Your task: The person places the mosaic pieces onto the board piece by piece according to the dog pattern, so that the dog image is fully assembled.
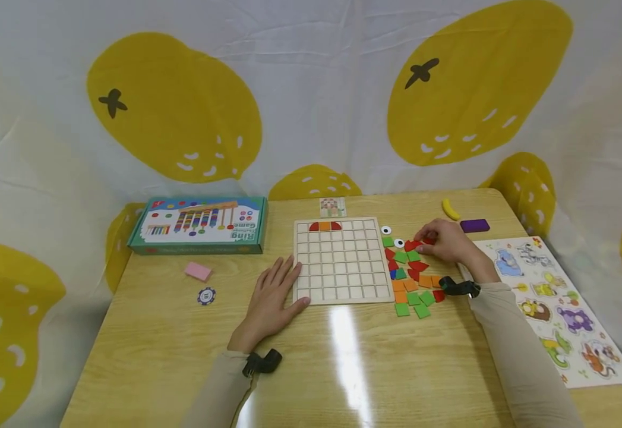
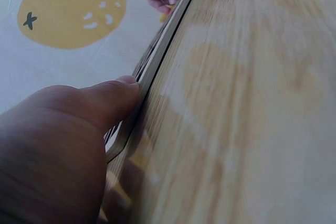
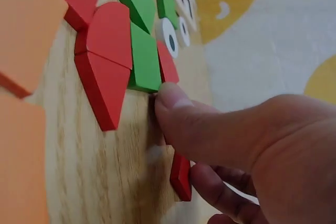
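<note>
My left hand rests with fingers spread at the left edge of a wooden grid board; its thumb touches the board's near rim in the left wrist view. On the grid's top row sit two red curved pieces and an orange square. My right hand is at the far right of the loose tiles, fingers bent around red pieces. In the right wrist view its thumb is by a green tile and its fingers touch a red piece. Whether it pinches one is hidden.
Loose orange squares, green squares and two white eye discs lie right of the board. A pattern card is behind it. Around stand a game box, pink block, poker chip, banana, purple block and animal puzzle.
</note>
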The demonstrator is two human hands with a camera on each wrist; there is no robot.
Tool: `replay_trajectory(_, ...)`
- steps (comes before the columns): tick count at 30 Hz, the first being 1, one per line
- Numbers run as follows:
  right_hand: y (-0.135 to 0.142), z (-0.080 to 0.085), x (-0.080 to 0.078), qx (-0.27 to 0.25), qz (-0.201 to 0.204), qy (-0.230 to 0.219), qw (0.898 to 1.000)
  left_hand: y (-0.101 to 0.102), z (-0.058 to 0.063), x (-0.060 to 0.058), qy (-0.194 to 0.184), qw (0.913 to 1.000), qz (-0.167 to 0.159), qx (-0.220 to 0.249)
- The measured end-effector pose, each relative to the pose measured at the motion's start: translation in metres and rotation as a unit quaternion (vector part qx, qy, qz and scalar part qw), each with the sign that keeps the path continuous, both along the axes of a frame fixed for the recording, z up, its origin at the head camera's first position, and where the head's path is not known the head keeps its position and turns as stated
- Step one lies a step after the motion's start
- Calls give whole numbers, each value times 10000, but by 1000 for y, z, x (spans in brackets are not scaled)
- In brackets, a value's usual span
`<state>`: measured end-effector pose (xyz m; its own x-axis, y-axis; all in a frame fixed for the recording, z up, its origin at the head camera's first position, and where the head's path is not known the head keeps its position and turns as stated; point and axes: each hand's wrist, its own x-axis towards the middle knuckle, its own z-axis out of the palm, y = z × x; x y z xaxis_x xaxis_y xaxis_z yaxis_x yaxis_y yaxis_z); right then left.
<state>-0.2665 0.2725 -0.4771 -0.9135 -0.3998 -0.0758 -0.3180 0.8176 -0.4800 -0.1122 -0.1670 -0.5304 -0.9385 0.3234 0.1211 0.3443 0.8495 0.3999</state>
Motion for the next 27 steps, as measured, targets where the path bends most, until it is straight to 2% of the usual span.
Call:
replay_trajectory(5, -1, 2, 0, -121, -102, -105, 9998, 1, 1, -1, -27, 10000, -23, 36)
replay_trajectory(8, -2, 5, 0, -368, -233, -185, 9989, 1, 2, -1, -43, 10000, -25, 41)
replay_trajectory(12, -16, 12, -4, -927, -228, 72, 9954, 0, 2, 0, -22, 10000, -19, 16)
replay_trajectory(15, -47, 18, -9, -1496, 40, 204, 9885, -2, 3, 1, 29, 10000, -13, 29)
replay_trajectory(18, -91, 22, -13, -2016, 431, -11, 9785, -4, 3, 0, 59, 10000, 1, 50)
replay_trajectory(21, -136, 16, -15, -2388, 735, -260, 9679, -4, 1, 0, 40, 10000, -7, 55)
replay_trajectory(24, -179, 7, -16, -2480, 713, -242, 9658, -2, 0, -1, -6, 10000, -23, 34)
replay_trajectory(27, -214, 1, -16, -2340, 630, -68, 9702, -1, 1, -1, -57, 10000, -21, 18)
